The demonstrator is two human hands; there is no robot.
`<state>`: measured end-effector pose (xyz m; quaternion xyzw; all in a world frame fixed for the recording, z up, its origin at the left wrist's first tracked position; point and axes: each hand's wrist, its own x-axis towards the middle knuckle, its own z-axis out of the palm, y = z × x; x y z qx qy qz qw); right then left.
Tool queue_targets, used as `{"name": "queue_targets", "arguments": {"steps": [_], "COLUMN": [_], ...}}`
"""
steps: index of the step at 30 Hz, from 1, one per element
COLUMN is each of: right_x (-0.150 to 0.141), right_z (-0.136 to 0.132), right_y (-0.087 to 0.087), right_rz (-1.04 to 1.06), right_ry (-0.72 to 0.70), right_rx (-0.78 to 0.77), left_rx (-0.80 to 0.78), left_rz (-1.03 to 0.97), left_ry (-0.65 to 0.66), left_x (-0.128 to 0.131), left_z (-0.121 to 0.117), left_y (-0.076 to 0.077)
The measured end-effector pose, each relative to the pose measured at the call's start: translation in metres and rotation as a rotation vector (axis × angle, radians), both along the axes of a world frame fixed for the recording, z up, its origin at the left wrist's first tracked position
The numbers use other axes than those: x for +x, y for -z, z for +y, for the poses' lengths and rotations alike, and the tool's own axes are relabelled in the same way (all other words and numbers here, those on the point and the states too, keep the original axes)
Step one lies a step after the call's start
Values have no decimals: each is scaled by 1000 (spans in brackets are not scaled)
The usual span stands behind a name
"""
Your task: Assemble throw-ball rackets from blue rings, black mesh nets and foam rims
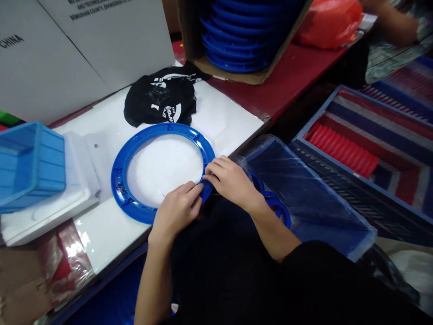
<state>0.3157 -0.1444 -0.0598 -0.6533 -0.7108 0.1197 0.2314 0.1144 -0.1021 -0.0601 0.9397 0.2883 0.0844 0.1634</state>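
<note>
A large blue plastic ring (119,180) lies on the white table surface, its channelled side facing up. My left hand (177,205) rests on the ring's near right part, fingers curled and pressed down at the rim. Just beside it, my right hand (230,180) pinches at the ring's right edge, its fingertips close to those of the left. Whatever small part may be between the fingertips is hidden. Beyond the ring's far rim lies a crumpled black cloth (158,99) with white print.
A light blue bin (50,158) stands on a white foam slab (77,194) at left. Behind are white cartons (118,40) and a cardboard box (260,76) of stacked blue rings. At right, a plastic-lined crate (314,203) and a striped-lined crate (399,144) holding red parts; another person's arm (392,22) shows beyond.
</note>
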Motion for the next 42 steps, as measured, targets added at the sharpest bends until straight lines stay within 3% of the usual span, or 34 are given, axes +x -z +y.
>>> {"name": "queue_targets", "arguments": {"steps": [5,11,19,24,28,31,35,42], "right_x": [-9,-34,-40,-25,-10,-6,-4,-9], "right_z": [-2,-19,-22,-19,-12,-2,8,0], "right_y": [-9,2,4,-1,-2,0,5,14], "right_rz": [-48,-13,-33,137,328,301,269,160], "right_ry": [28,70,103,17,-63,-123,-181,-100], "right_rx": [-83,-47,-35,-51,68,189,204,242], "left_rx": [24,10,-129,-113,-75,-79,-86,-114], "left_rz": [3,-29,-204,-199,-188,-186,-181,-177], "left_ry": [39,-46,-284,-316,-321,-331,-338,-322], "left_x": [-7,-22,-10,-5,-5,-5,-5,-8], "left_z": [-1,-15,-19,-18,-19,-20,-20,-19], "left_y": [-8,-21,-4,0,1,3,3,-1]}}
